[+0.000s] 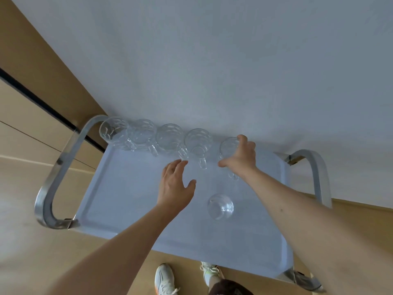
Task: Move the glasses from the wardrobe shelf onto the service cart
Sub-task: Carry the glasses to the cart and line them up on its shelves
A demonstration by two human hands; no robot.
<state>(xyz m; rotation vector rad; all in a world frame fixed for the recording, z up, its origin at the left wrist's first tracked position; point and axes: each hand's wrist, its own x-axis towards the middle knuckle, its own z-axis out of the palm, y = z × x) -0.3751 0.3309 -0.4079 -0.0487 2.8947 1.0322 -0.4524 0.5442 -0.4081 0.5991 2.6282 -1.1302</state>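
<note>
A service cart with a pale blue tray top (131,188) and metal handles stands against a white wall. Several clear glass mugs (170,137) stand in a row along the tray's far edge. My right hand (242,154) grips one more clear glass (227,145) from above at the right end of that row, fingers over its rim. My left hand (176,184) hovers open over the tray, fingertips close to a mug handle, holding nothing. Another clear glass (220,206) stands alone nearer to me in the tray's middle.
Curved metal handles rise at the cart's left end (55,177) and right end (316,177). Beige wardrobe panels with a dark gap (42,103) stand at the left. My white shoes (164,279) are on the wooden floor below the cart's near edge.
</note>
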